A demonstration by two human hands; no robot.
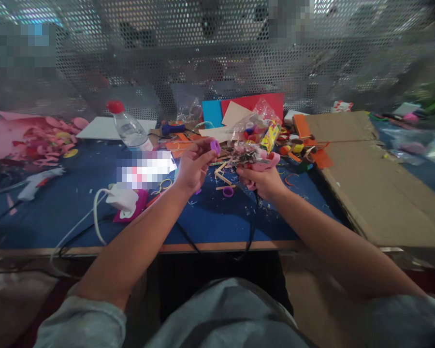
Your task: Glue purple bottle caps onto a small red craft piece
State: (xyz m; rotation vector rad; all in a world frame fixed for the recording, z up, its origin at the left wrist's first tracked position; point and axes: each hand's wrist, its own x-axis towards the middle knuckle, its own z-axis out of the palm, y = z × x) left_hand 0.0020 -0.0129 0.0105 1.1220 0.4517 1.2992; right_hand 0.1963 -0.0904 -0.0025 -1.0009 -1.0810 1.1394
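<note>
My left hand (pixel 195 164) pinches a small purple bottle cap (pixel 215 146) between thumb and fingers, held up above the table. Wrapped round the handle of a pink glue gun (pixel 268 161) is my right hand (pixel 263 181). The gun's front end is crusted with pale glue strings and bits and points left, toward the cap but apart from it. Its black cord (pixel 253 222) hangs down over the table's front edge. A second purple cap (pixel 228 192) lies on the blue table (pixel 217 224) below my hands, near some thin wooden sticks (pixel 223 176).
A bottle with a red cap (pixel 130 128) leans at the left, behind a lit phone and a white charger (pixel 122 199) in a magenta power strip. Another glue gun (pixel 39 182) and pink scraps (pixel 39 140) lie far left. Cardboard (pixel 384 183) covers the right side. Mesh (pixel 217 53) stands behind.
</note>
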